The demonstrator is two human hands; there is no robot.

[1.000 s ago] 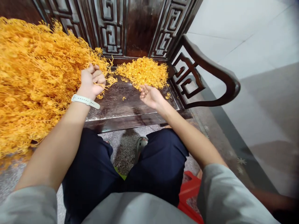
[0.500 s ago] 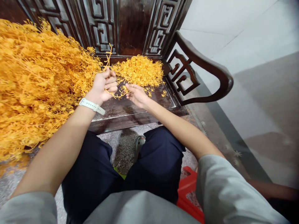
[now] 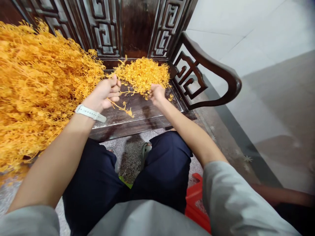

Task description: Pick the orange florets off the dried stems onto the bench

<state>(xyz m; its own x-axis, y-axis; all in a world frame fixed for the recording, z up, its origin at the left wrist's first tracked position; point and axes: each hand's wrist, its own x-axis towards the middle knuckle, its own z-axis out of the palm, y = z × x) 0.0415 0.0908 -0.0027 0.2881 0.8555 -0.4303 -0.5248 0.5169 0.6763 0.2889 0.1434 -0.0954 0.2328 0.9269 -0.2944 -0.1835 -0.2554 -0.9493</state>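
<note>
My left hand (image 3: 104, 93) is closed around a thin orange plastic sprig (image 3: 121, 107) that trails down and to the right over the dark wooden seat (image 3: 137, 111). My right hand (image 3: 156, 92) is closed in a pinch at the near edge of a small pile of orange plastic pieces (image 3: 144, 73), with small orange bits at its fingertips. A huge heap of tangled orange plastic sprigs (image 3: 36, 85) fills the left of the seat, just beside my left hand. A white watch band (image 3: 90, 113) sits on my left wrist.
The seat belongs to a carved dark wooden bench with a fretwork back (image 3: 110, 29) and a curved armrest (image 3: 211, 70) at the right. My knees in dark shorts (image 3: 137, 177) are below, over a red stool (image 3: 197, 200). Pale tiled floor (image 3: 270, 82) lies to the right.
My left hand pulled a sprig from the big heap toward the middle. My right hand met it, then drew away to the small pile and closed, pulling pieces off the sprig.
</note>
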